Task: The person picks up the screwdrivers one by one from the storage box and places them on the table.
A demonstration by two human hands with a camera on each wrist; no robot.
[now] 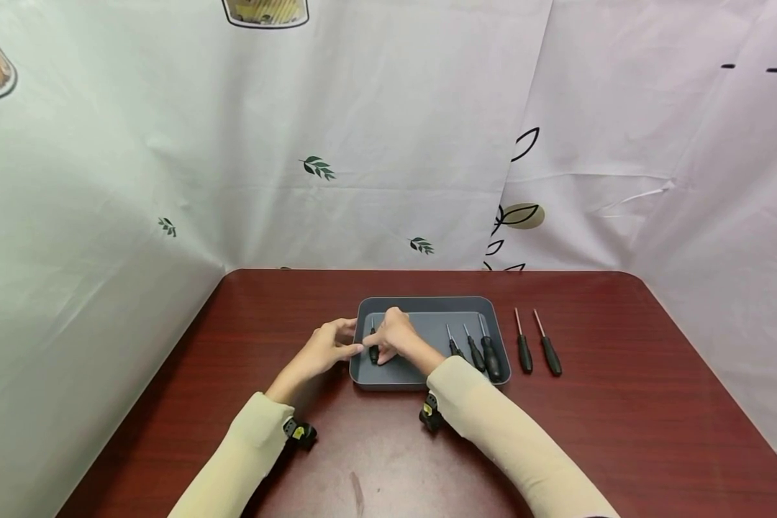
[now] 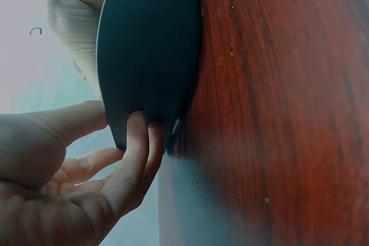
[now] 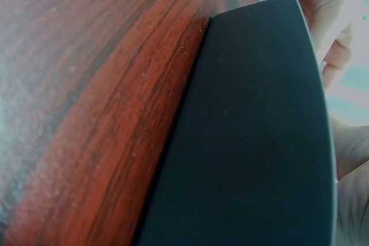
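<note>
My right hand (image 1: 395, 334) reaches into a grey tray (image 1: 427, 304) and pinches a small black-handled screwdriver (image 1: 373, 354) near the tray's left wall. The blade of that screwdriver points away from me. Outside, my left hand (image 1: 326, 349) rests its spread thumb and fingers against the tray's left side. Up close in the left wrist view, its fingertips (image 2: 137, 125) lie on the outer wall. At the tray's right end lie three more screwdrivers: a large one (image 1: 491, 360), a slimmer one (image 1: 475, 355) and a small one (image 1: 454, 347) partly behind my right arm.
Two long-shaft screwdrivers, one (image 1: 524, 354) beside the tray and another (image 1: 551, 356) farther right, lie on the reddish-brown table (image 1: 621, 403). A printed white cloth (image 1: 388, 108) hangs behind and along the sides. Both sleeves carry a small dark wrist camera.
</note>
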